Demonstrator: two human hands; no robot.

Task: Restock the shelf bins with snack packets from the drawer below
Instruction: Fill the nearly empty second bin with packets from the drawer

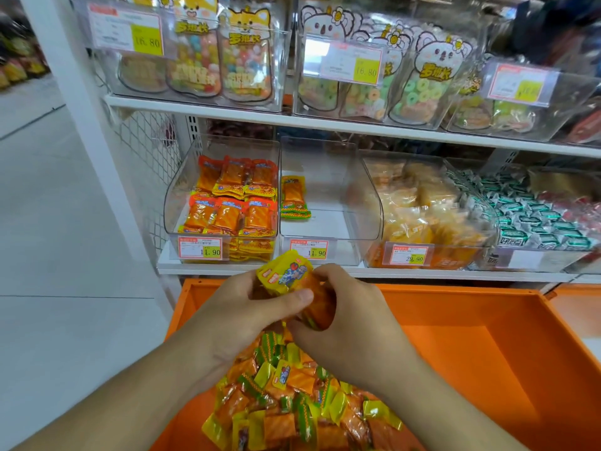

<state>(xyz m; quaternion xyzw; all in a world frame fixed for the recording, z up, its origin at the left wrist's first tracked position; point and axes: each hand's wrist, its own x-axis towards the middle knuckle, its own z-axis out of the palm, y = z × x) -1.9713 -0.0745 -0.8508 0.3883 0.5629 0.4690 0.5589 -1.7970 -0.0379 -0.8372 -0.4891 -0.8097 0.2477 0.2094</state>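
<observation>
Packets [292, 402] are lying heaped in the drawer [455, 336] at lower centre. Above them, left hand [240, 307] and right hand [344, 314] are clamping a bundle [289, 281] together. Beyond, mid-frame, the middle bin [325, 222] is holding one packet [294, 198]; restocking is barely starting.

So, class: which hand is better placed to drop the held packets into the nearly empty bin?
Probably the right hand: it sits directly below the nearly empty bin, gripping the packets; the left hand sits further left.
</observation>
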